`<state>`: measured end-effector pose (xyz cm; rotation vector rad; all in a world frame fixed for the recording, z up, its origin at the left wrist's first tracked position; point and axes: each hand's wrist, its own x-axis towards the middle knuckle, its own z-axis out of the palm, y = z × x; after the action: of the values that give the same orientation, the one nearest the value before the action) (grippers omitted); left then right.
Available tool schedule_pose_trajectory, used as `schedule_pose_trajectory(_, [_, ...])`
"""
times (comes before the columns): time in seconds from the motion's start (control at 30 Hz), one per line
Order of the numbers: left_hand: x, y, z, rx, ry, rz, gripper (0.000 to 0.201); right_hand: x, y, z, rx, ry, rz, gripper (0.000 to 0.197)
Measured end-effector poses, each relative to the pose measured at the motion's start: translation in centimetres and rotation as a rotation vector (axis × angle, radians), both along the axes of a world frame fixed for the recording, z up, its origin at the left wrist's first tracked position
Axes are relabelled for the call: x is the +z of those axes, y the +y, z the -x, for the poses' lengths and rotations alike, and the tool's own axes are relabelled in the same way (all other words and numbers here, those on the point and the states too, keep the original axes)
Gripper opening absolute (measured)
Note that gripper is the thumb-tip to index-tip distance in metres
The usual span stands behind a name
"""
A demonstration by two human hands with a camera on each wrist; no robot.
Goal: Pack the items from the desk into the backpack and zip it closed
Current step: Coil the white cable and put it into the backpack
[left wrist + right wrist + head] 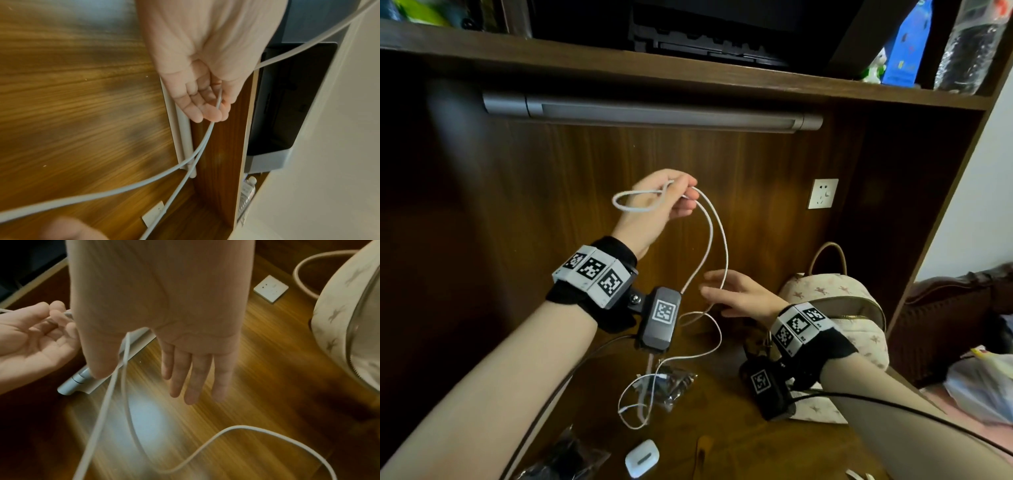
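- Forearms fill the near edge of the head view, each with a marker-covered band and a black camera block at the wrist.
- Desk (726, 445): dark wood, with a back panel and a shelf above; a grey light bar (654, 113) is mounted under the shelf at 12 o'clock.
- Backpack (856, 308): cream fabric with a small star print and a tan loop handle, standing on the desk at 3 o'clock, just behind the right wrist. Whether its zip is open cannot be told.
- Left hand (657, 209): raised at 12 o'clock above the desk, fingers curled, thumb and fingertips pinching the white cable (717, 240). A small loop of cable stands out to the 9 o'clock side of the hand.
- Right hand (739, 294): lower, at centre, fingers straight and slightly spread. Two hanging strands of the cable pass between thumb and forefinger; the hand does not grip them.
- Cable, remainder: from the left hand two strands drop past the right hand, curl over the desk top and end in a loose tangle at 6 o'clock.
- Clear plastic bag (671, 383): dark contents, lying on the desk under the tangle.
- White earbud case (642, 457): on the desk at 6 o'clock, apart from the cable.
- Wall socket (823, 193): white, on the back panel at 2 o'clock.
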<state>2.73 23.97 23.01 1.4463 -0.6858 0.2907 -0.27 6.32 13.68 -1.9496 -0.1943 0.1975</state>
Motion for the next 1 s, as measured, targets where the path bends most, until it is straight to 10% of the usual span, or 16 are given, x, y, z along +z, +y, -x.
schedule_pose_trajectory(0.27, [0.1,-0.3,1.0,-0.054,-0.087,-0.042,0.015,-1.5,3.3,-0.7,0.263,0.015,-0.191,0.015])
schedule_pose_trajectory(0.67, [-3.1,8.6,-3.5,0.264,-0.093,0.030,0.021,-2.5,-4.8,-3.2,-0.258,-0.051,-0.068,0.035])
schedule_pose_trajectory(1.0, [-11.6,8.9,-3.5,0.205,-0.032,-0.592,0.020,3.3,-6.9,-4.2,-0.399,-0.323,0.072,0.019])
